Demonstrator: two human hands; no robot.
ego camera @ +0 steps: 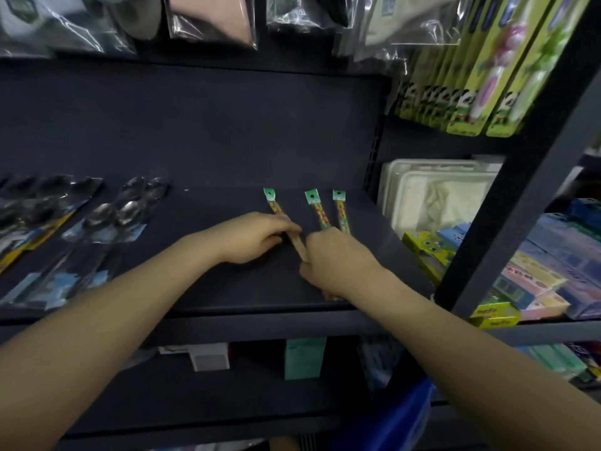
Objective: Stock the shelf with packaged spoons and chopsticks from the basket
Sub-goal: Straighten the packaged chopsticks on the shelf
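Both forearms reach in from the bottom edge toward a dark shelf [208, 164]. Far left on the shelf: packaged spoons [107, 222] in clear sleeves with blue and yellow cards, lying flat in rows. Centre: left hand [257, 237], fingers curled, gripping the leftmost chopstick pack [276, 209], green tag end pointing to the back of the shelf. Just beside it, right hand [338, 262], fingers curled down over the lower ends of two more chopstick packs [328, 213]; exact grip hidden behind the knuckles. All three packs lie on the shelf, roughly parallel, near one another. Right bay: white plastic trays [435, 190], yellow-green boxed goods [461, 76] above, pastel boxes [533, 275] below.
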